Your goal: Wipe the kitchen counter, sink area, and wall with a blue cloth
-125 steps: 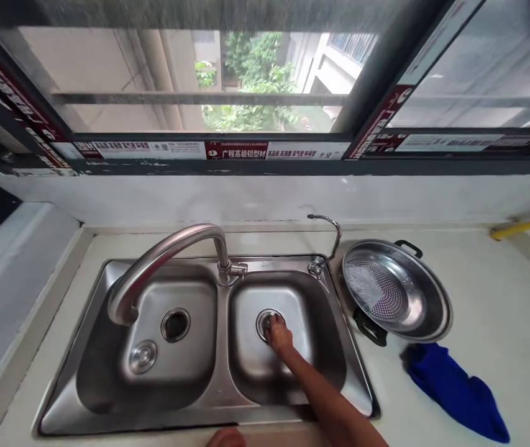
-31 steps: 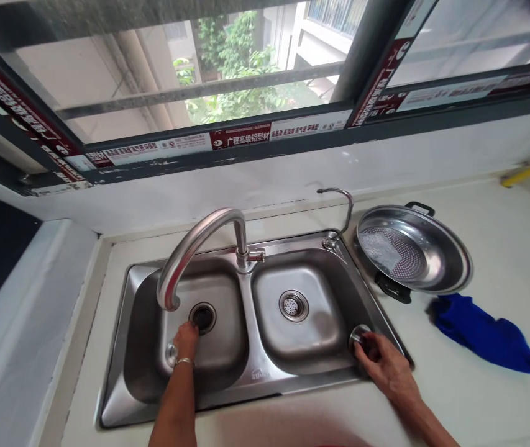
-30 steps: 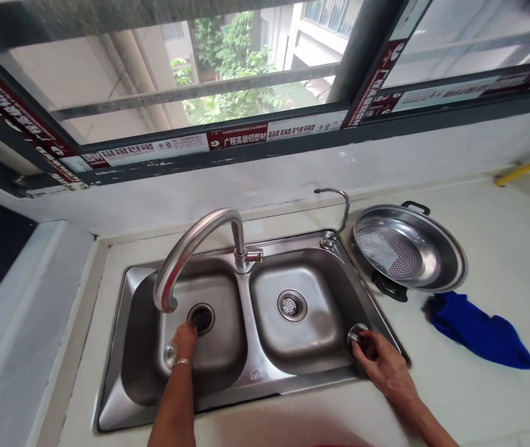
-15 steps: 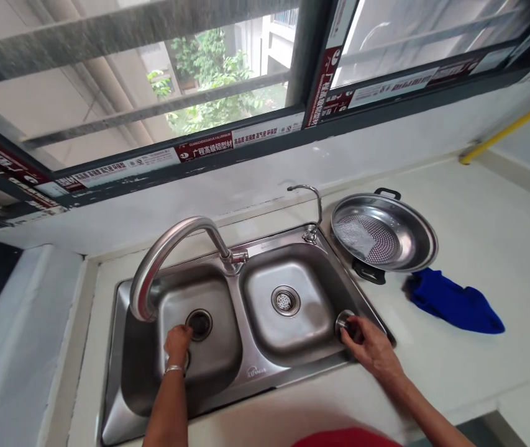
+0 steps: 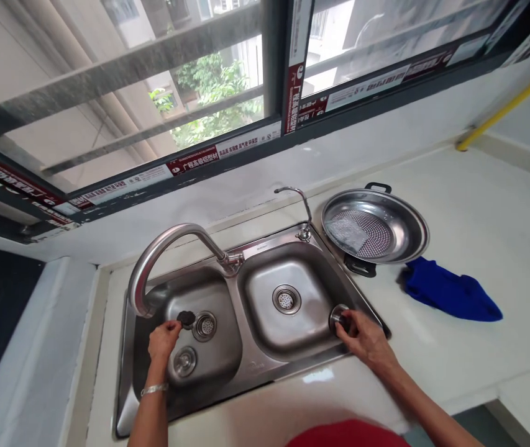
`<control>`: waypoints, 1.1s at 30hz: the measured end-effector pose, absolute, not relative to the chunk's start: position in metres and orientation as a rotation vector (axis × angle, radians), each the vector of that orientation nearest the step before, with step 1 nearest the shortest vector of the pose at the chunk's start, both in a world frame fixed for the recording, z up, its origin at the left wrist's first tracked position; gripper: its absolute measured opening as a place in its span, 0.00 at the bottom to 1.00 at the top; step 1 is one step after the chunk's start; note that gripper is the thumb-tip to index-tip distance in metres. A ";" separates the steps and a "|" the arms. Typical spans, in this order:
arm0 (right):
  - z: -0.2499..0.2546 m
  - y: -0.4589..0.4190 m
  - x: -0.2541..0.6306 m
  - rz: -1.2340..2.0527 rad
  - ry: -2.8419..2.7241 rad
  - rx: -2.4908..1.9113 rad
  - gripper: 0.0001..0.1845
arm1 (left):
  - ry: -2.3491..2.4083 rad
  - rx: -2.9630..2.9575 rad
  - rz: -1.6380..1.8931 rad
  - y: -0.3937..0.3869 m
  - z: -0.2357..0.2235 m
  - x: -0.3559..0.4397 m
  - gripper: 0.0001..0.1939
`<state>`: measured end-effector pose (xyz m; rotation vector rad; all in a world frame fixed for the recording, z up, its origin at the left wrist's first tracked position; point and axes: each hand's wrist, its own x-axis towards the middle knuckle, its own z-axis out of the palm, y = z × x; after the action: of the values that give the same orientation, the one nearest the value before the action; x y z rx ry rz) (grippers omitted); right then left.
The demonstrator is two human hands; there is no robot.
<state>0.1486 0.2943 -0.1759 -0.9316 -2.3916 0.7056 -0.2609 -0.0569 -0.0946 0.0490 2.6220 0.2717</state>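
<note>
My left hand [image 5: 164, 340], over the left basin [image 5: 227, 347], pinches a small dark pad [image 5: 186, 319] with a bumpy edge; its exact kind does not show. Beside it lies the left drain [image 5: 205, 326], its perforated metal strainer uncovered. A round metal sink cover [image 5: 185, 361] rests on the basin floor just below. At the right basin's [image 5: 265, 292] front right corner, the fingers of my right hand [image 5: 362, 335] are closed around a shiny metal sink strainer [image 5: 338, 316], partly hidden by them. The right drain [image 5: 286, 300] has a perforated strainer in it.
A curved faucet [image 5: 171, 233] arches over the left basin, and a thin tap [image 5: 299, 192] stands at the back right corner. On the counter to the right are a steel pan [image 5: 409, 226] with black handles and a blue cloth [image 5: 453, 288]. A window [image 5: 227, 149] runs behind.
My left hand has moved left, taking the dark pad off the left drain, so the strainer's holes and the metal cover show. My right hand keeps its hold; the view has shifted slightly.
</note>
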 end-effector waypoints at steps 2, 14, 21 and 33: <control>-0.175 0.294 0.147 0.703 -2.388 -0.927 0.16 | 2.619 0.129 0.330 -0.049 -0.078 -0.253 0.19; -0.164 0.291 0.141 0.759 -2.374 -0.967 0.13 | 2.300 0.859 0.487 0.096 -0.045 -0.162 0.15; -0.161 0.291 0.138 0.806 -2.365 -1.001 0.13 | 2.297 0.979 0.160 0.177 -0.114 -0.125 0.11; -0.158 0.291 0.137 0.727 -2.435 -0.989 0.12 | 2.253 0.890 0.118 0.213 -0.166 -0.116 0.13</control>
<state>0.1372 0.2915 -0.1579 -0.9885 -2.4355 0.7275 -0.1164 0.2134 -0.1663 0.8899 2.2531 0.1175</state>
